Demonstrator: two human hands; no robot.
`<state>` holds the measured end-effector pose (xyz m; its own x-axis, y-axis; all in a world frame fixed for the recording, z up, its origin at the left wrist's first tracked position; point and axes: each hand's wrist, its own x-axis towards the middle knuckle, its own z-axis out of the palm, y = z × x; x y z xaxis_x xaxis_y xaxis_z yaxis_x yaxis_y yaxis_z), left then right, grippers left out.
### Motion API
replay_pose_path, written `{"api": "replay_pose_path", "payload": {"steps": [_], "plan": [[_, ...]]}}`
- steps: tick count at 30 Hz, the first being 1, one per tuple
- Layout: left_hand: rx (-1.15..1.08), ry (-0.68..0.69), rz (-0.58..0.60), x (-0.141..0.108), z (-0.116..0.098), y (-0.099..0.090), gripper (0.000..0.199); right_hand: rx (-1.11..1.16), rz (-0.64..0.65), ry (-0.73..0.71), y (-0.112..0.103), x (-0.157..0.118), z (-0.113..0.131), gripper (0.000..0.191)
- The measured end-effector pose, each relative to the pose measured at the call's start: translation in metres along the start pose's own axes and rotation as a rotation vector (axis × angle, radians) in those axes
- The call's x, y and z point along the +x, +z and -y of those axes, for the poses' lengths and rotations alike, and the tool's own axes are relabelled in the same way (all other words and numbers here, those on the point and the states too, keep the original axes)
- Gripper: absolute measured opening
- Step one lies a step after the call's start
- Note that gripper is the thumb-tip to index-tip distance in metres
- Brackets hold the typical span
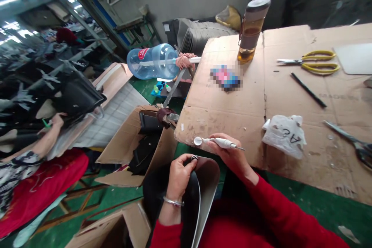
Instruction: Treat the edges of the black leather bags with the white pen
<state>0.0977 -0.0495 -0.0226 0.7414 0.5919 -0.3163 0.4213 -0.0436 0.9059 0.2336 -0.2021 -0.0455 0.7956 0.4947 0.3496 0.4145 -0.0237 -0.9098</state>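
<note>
My left hand (179, 173) pinches the upper edge of a folded dark leather piece (209, 176) with a pale lining, which rests across my lap. A small metal ring (194, 157) shows at its fingertips. Over the table's near edge, my right hand (229, 153) is closed around a white pen-like tool (222, 143) with a thin metal tip pointing right. At the tool's left end is a small round white disc (198, 141). The two hands are apart, the right one slightly higher.
On the cardboard-covered table (232, 114) lie a plastic bag (285, 135), yellow-handled scissors (316, 62), dark shears (354, 143), a black stick (308, 90) and a blurred item; a drink bottle (252, 29) stands behind. Open boxes (116, 159) and another person's arm (48, 139) are left.
</note>
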Motion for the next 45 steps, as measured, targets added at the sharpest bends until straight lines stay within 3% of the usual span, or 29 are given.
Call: {"api": "replay_pose_path", "payload": {"steps": [5,10,18,24,29,45], "plan": [[-0.032,-0.023,0.053,0.002,-0.002,0.0,0.02,-0.094,0.074,-0.067,-0.003,0.001,0.0,0.021],[-0.006,0.002,0.11,0.001,-0.002,-0.003,0.019,-0.102,0.049,-0.029,-0.003,0.001,0.003,0.021],[0.0,-0.013,0.064,0.0,-0.006,-0.003,0.022,-0.084,0.061,0.004,-0.004,0.001,0.005,0.024],[0.001,-0.006,0.059,-0.005,-0.008,-0.004,0.021,0.129,0.024,0.086,-0.005,0.0,0.006,0.023],[0.004,-0.003,0.099,-0.008,-0.012,-0.001,0.021,0.355,0.107,0.203,-0.014,-0.003,0.005,0.028],[0.051,0.056,0.156,-0.012,-0.015,0.006,0.015,0.231,0.289,0.148,-0.022,0.001,0.011,0.038]]}}
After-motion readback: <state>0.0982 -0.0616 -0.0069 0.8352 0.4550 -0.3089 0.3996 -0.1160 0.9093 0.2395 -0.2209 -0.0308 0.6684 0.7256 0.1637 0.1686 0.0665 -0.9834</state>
